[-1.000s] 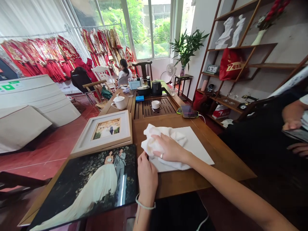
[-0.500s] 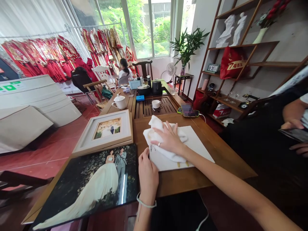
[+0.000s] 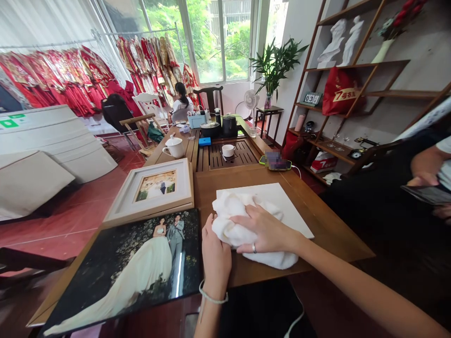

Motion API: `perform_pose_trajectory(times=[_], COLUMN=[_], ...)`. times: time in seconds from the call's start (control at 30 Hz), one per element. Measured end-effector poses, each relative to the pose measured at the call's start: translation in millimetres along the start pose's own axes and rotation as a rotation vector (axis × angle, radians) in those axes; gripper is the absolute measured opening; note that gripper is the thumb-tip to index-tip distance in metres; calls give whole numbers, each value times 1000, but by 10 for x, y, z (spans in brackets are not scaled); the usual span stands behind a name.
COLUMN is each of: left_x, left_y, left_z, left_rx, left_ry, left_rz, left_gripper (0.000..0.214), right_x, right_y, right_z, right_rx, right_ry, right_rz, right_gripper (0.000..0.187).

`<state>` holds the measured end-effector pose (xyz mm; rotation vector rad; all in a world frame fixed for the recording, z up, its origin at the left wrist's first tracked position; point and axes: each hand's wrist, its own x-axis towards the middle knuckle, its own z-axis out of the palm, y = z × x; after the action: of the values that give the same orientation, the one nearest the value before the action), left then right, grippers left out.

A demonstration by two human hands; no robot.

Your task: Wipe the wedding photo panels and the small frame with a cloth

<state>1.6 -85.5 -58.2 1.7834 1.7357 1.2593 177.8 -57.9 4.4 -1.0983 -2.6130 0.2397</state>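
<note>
My right hand point(image 3: 266, 230) lies with fingers spread and pressed on a crumpled white cloth point(image 3: 243, 230), which covers the near part of a flat white board point(image 3: 282, 202) on the wooden table point(image 3: 327, 234). The cloth hangs slightly over the board's near edge. My left hand point(image 3: 214, 256) rests at the board's near left corner, fingers curled against its edge. Just left of it lies a large glossy wedding photo print point(image 3: 130, 267). Behind the print sits a framed wedding photo point(image 3: 153, 188).
A tea tray point(image 3: 225, 157) with a small cup point(image 3: 228, 150), a white teapot point(image 3: 174, 146) and a kettle point(image 3: 229, 126) fills the table's far half. A phone point(image 3: 276, 162) lies beyond the board. Another person's hands hold a phone point(image 3: 426, 188) at right. A person sits far back.
My right hand slid the cloth across the board, first away from me, then back toward the near edge. My left hand stayed at the board's corner.
</note>
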Motion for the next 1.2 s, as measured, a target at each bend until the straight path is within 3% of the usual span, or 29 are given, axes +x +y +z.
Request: perform_pose_trajectory(times=[0.13, 0.4, 0.5, 0.73, 0.87, 0.97, 1.13, 1.2], left_x=[5, 17, 11, 7, 14, 11, -10, -15], left_y=[2, 16, 11, 74, 95, 65, 2, 17], left_z=[-7, 38, 48, -8, -29, -13, 24, 36], left_rx=[-13, -31, -41, 16, 34, 49, 27, 25], left_ry=[1, 39, 53, 15, -22, -31, -57, -71], left_rz=[10, -47, -47, -53, 12, 67, 93, 101], left_gripper=[44, 47, 49, 46, 49, 56, 53, 50], right_x=[34, 649, 688, 136, -233, -435, -705, -799], right_y=[15, 279, 282, 125, 113, 166, 395, 521], right_z=[13, 103, 88, 15, 0, 0, -61, -105], right_rx=[-16, -46, -13, 15, -5, 26, -54, -69], right_ry=[14, 91, 74, 88, 175, 287, 576, 580], right_rz=[30, 336, 304, 42, 6, 129, 477, 528], right_gripper=[56, 51, 46, 40, 35, 30, 30, 37])
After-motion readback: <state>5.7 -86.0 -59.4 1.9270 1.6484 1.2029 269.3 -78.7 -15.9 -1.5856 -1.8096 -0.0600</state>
